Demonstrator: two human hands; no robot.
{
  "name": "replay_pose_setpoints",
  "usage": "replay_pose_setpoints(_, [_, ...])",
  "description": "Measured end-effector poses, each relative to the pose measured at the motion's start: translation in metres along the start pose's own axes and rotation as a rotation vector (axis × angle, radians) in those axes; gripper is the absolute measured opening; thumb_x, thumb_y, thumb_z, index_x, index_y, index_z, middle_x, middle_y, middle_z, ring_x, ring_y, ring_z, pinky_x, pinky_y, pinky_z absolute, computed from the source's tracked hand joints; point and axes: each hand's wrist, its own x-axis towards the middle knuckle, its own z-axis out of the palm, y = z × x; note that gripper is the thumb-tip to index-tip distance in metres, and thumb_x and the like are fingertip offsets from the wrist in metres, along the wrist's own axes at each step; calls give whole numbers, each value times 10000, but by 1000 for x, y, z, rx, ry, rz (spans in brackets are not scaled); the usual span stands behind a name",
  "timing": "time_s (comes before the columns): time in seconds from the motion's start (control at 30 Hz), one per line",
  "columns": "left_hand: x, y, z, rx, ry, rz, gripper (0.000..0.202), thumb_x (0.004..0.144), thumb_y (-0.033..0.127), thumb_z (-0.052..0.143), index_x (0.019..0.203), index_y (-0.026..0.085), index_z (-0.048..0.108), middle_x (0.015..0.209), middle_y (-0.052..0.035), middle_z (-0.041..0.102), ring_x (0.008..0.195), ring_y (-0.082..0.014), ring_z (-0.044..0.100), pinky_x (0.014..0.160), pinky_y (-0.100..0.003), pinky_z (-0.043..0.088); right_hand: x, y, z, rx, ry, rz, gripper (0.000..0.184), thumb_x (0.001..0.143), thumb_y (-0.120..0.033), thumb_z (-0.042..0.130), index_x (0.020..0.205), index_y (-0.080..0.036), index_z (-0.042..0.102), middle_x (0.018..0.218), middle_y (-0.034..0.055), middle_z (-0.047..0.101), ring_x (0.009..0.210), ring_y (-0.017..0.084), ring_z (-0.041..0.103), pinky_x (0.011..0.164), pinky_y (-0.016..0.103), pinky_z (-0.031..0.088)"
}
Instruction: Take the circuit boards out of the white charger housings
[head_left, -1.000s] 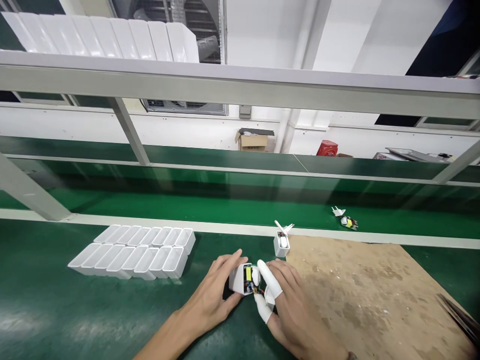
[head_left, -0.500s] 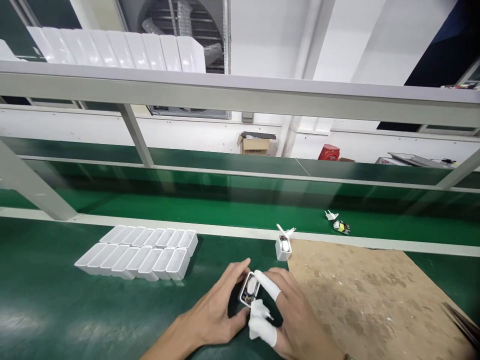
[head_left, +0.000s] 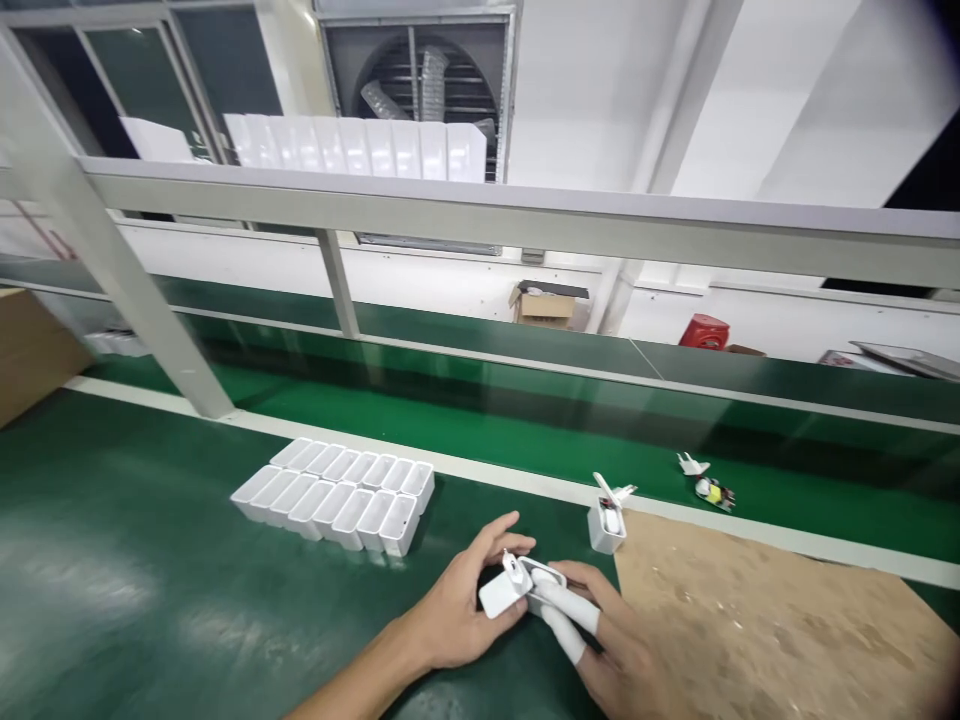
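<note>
Left grip (head_left: 457, 615) and right grip (head_left: 616, 652) pinch one white shell (head_left: 501, 598) (contents unclear) near a cup (head_left: 600, 537) seemingly holding plug parts (head_left: 612, 492).

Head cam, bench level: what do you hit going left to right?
rows of white casings → left hand → held charger casing → upright casing → loose parts on the belt

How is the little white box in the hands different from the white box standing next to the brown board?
The held box lies tilted between the left hand and right hand; the standing box sits upright, untouched, on the green bench by the brown board. The held box has a small plug piece at one end; the standing box has white pieces poking from its open top. Both are small and white.
</note>
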Motion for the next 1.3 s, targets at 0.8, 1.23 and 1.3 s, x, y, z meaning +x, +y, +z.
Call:
replay_pose_setpoints(0.8, [8,6,6,-6,138,29,299,852,215,796,1031,235,557,1043,-34,614,830,-174,638,750,-302,537,-7,-3,12,-100,-101,78,325,1003,-105,508,1303,-230,526,1181,110,691,962,221,752,827,323,642])
replay_pose_setpoints(1.23, [9,3,2,-21,86,-56,286,882,272,782,1009,232,528,977,-20,664,839,-184,666,764,-308,553,-2,-6,16,-55,-124,125,401,1004,-130,505,1373,-265,586,1098,76,692,925,216,726,840,333,639])
replay_pose_setpoints(1.3, [8,1,3,-1,108,-54,313,888,282,780,1086,235,542,1007,-22,662,871,-191,685,803,-324,576,-2,-5,17,40,-100,190,360,1010,-162,516,1334,-260,636,1124,88,688,939,209,720,867,336,628])
